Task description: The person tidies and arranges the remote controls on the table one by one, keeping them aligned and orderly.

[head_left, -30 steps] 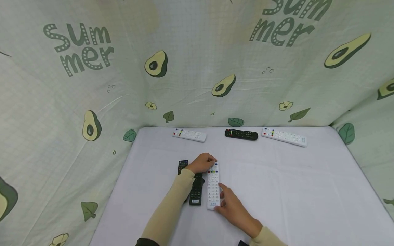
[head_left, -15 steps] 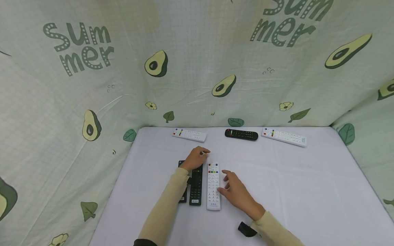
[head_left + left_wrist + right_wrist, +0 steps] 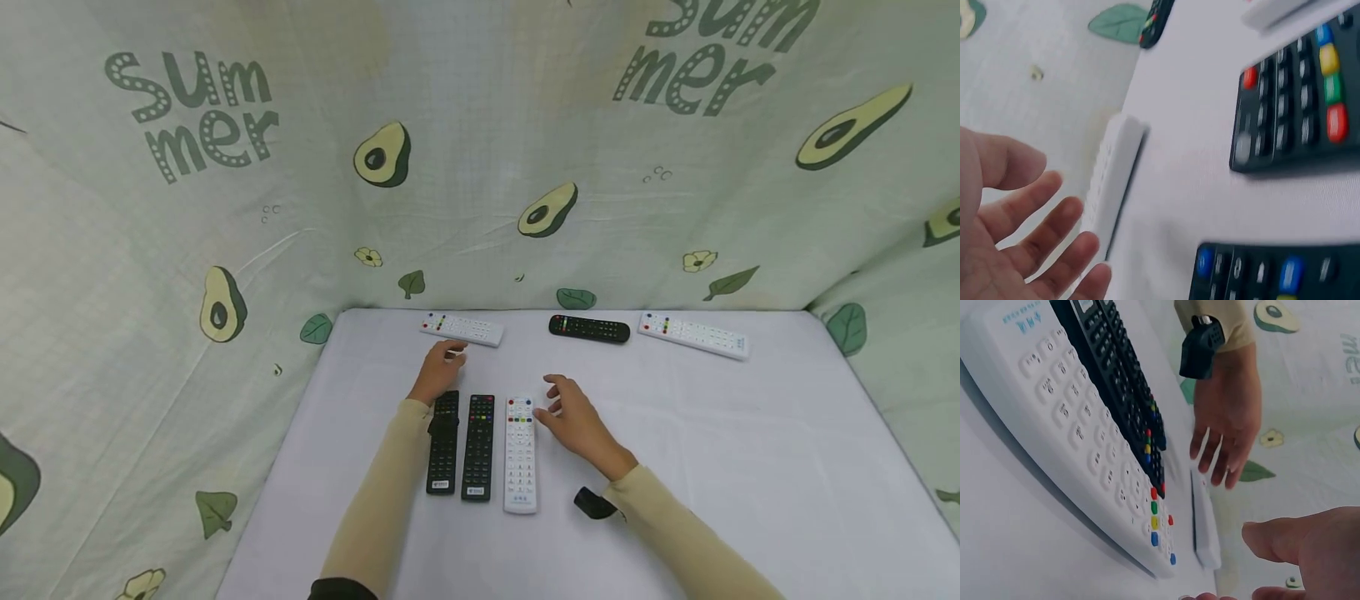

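My left hand (image 3: 438, 372) hovers with loosely bent fingers just in front of the back-left white remote control (image 3: 462, 329), holding nothing. In the left wrist view its fingers (image 3: 1054, 219) overlap that white remote. My right hand (image 3: 579, 417), also holding nothing, hangs beside the upper end of the near white remote control (image 3: 520, 467), thumb and fingers apart. Left of this remote lie two black remote controls, the middle one (image 3: 477, 450) and the left one (image 3: 442, 458), side by side and lengthwise. The left wrist camera partly covers the left black remote.
Along the table's back edge lie another black remote control (image 3: 588, 328) and a long white one (image 3: 693, 335). A white cloth covers the table (image 3: 750, 467). A curtain (image 3: 465, 100) printed with avocados rises behind it.
My right hand has let go of the near white remote and moved forward. My left hand has left that remote's top end and swung left and forward toward the back-left white remote.
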Motion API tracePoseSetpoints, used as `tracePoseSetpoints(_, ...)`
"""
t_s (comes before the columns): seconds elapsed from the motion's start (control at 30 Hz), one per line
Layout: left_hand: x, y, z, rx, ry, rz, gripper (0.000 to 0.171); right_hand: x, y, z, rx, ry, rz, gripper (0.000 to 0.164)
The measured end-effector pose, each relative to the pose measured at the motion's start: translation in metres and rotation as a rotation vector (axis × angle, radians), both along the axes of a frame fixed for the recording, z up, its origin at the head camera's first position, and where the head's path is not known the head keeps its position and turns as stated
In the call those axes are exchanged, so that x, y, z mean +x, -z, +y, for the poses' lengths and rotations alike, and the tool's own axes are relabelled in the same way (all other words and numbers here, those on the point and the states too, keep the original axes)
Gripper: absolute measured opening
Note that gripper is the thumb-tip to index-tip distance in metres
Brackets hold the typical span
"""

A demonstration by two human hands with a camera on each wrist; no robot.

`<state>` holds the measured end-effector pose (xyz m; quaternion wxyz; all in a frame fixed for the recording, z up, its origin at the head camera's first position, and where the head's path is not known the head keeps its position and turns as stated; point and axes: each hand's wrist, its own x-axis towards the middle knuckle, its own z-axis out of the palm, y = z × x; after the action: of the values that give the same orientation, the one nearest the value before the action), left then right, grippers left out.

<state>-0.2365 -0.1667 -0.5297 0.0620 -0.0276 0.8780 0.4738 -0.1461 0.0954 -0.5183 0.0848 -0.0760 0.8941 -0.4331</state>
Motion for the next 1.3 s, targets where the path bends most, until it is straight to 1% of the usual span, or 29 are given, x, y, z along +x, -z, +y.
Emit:
tracePoseSetpoints(0.17, -0.007, 0.006, -0.013, 0.063, -0.090, -0.004, 0.036, -0.018, 0.004, -0.001, -0.014, 0.005, -0.008, 0.061)
tracePoseSetpoints(0.3, -0.012, 0.010, -0.024, 0.108, -0.154, -0.009, 0.040, -0.032, 0.008, -0.004, -0.022, -0.007, -0.006, 0.059)
tracePoseSetpoints(0.43, -0.018, 0.013, -0.033, 0.133, -0.199, -0.025, 0.045, -0.045, 0.014, -0.008, -0.028, -0.017, -0.006, 0.057)
tracePoseSetpoints(0.6, -0.024, 0.012, -0.043, 0.138, -0.242, -0.046, 0.049, -0.061, 0.017, -0.014, -0.029, -0.033, -0.009, 0.058)
tracePoseSetpoints(0.83, -0.033, 0.011, -0.051, 0.166, -0.256, -0.047, 0.055, -0.081, 0.018, -0.022, -0.028, -0.038, -0.015, 0.059)
tracePoseSetpoints(0.93, -0.037, 0.012, -0.052, 0.180, -0.261, -0.066, 0.058, -0.088, 0.018, -0.025, -0.031, -0.043, -0.023, 0.059)
tracePoseSetpoints(1.07, -0.043, 0.011, -0.055, 0.192, -0.259, -0.097, 0.062, -0.100, 0.022, -0.028, -0.037, -0.038, -0.040, 0.061)
tracePoseSetpoints(1.3, -0.049, 0.010, -0.059, 0.243, -0.263, -0.112, 0.067, -0.117, 0.027, -0.034, -0.064, -0.041, -0.061, 0.065)
